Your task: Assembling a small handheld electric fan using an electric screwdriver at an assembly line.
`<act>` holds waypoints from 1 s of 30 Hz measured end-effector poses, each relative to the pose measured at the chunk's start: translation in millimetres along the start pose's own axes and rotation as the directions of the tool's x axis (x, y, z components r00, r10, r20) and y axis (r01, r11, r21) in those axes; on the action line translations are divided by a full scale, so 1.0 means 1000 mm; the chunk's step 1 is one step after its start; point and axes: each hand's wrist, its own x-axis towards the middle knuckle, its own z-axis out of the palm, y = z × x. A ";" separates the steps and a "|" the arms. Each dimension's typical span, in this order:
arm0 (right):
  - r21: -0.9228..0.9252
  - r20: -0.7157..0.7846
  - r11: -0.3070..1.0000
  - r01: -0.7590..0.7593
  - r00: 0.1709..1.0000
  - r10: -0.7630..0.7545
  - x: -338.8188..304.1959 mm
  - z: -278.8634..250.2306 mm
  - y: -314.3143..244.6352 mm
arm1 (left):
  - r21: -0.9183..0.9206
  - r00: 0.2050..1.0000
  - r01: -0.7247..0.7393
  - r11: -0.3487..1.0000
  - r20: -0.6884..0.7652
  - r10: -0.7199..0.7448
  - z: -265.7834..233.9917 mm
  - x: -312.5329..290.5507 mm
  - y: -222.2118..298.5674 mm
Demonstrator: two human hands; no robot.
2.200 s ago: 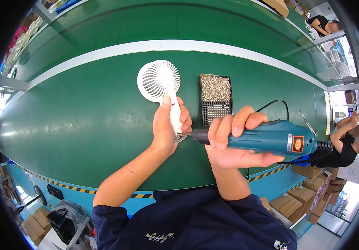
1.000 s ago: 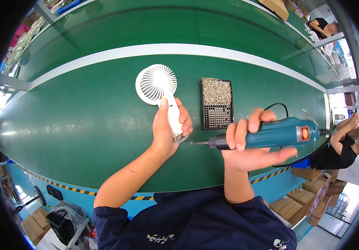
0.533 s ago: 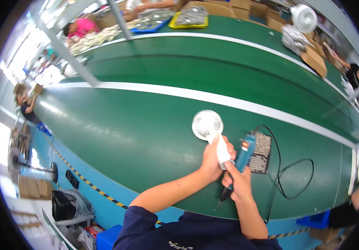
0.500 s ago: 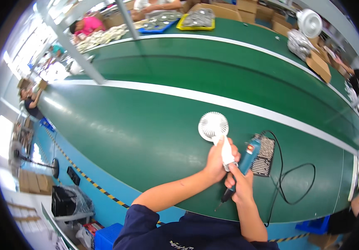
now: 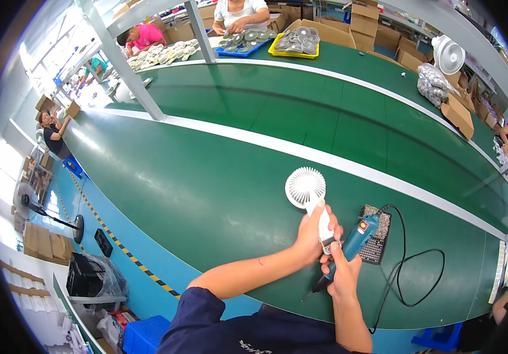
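Fan, white handheld type, is over the worktop in your L hand: grip closed round the handle, head away from you. R hand has its grip wrapped on the teal corded driver, bit slanting down and back toward the near edge. R thumb is right by the metal loop at the handle end; can't confirm contact.

Risks, IMO: R hand doing two jobs, so if its grip slackens the driver could swing/drop and mark the fan or worktop. Cord loops to your R, close to the screw tray; a tug could catch the tray & spill screws.

Surface: green, glossy w/ glare at L, white divider strip beyond your hands. Room: blue floor w/ yellow-black tape, standing fan to L, co-workers across, yellow tray of round gray parts, cartons far R.
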 end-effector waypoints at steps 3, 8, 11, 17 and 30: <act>-0.023 0.023 1.000 0.019 1.000 -0.019 0.002 -0.002 0.000 | -0.022 1.000 0.021 1.000 -0.017 -0.022 0.005 -0.004 -0.007; -0.037 0.020 0.999 -0.035 0.999 0.036 0.001 0.001 0.002 | -0.039 0.992 -0.124 0.992 -0.027 0.123 0.007 0.013 0.024; 0.016 0.038 1.000 -0.015 0.999 0.014 0.003 0.009 0.002 | 0.033 0.985 -0.174 0.984 0.007 0.174 0.005 0.006 0.023; 0.062 0.061 0.998 -0.027 0.998 0.023 0.004 0.003 0.006 | 0.148 0.997 -0.082 0.986 0.003 0.082 0.007 -0.008 0.003; 0.076 0.057 0.994 0.075 0.995 -0.079 0.006 0.005 0.019 | 0.190 0.984 -0.178 0.965 0.008 0.180 0.010 -0.007 0.010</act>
